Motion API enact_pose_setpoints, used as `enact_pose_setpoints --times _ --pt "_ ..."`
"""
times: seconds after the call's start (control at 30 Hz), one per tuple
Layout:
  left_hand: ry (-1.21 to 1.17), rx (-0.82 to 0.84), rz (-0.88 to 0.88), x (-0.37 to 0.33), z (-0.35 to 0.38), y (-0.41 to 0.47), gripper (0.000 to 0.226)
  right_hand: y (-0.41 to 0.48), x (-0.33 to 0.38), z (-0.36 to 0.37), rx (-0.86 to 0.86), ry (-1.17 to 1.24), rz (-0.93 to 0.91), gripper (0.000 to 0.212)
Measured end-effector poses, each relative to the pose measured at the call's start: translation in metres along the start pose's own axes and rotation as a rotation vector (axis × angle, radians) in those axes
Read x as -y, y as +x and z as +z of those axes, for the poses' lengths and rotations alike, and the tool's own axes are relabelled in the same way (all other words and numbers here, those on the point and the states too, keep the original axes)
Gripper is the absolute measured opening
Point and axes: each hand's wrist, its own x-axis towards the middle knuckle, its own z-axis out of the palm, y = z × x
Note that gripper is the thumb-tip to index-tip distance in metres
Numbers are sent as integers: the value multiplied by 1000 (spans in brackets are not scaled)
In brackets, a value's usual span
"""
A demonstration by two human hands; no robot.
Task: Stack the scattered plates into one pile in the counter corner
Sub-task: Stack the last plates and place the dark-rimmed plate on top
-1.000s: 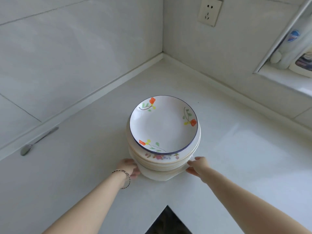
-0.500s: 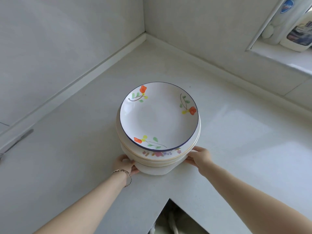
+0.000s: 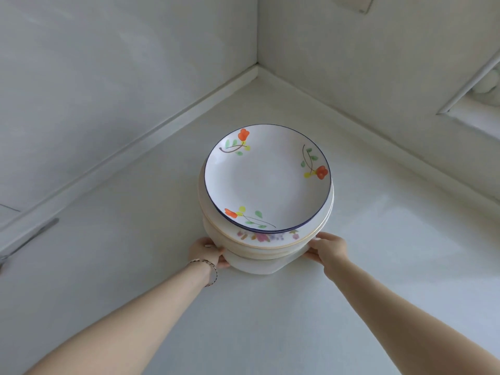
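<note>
A pile of several plates [image 3: 259, 253] stands on the white counter [image 3: 270, 320], a short way out from the corner [image 3: 257, 66]. The top plate [image 3: 266, 177] is white with a blue rim and orange flowers; a plate with a pink flower pattern shows below it. My left hand [image 3: 207, 251], with a bracelet at the wrist, grips the lowest plates at the pile's left side. At the right side my right hand [image 3: 328, 249] grips the bottom of the pile. Fingers of both hands are partly hidden under the plates.
A metal spoon [image 3: 27, 242] lies at the far left by the wall's low ledge. Tiled walls meet at the corner behind the pile. A recessed window sill [image 3: 476, 115] sits at the right, with a wall socket [image 3: 351, 2] above.
The pile, held by both hands, has moved farther along the counter toward the corner. The notch in the counter's front edge has dropped out of view.
</note>
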Motion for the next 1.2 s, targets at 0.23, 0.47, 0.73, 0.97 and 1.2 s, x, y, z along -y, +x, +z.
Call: enact_pose_setpoints --times 0.23,0.47,0.73,0.97,1.2 --pt "-45 -8 -8 -72 31 49 17 56 71 29 -17 18 -13 25" --pt "-77 7 18 -138 56 111 21 116 139 59 -31 17 -29 34" --pt "-141 3 21 -197 78 166 24 170 200 92 -31 36 -105 36" --pt "-180 -14 69 -225 88 194 29 203 229 112 -31 57 -113 34" --pt "-190 9 87 -233 106 194 28 222 254 118 -70 56 -141 35"
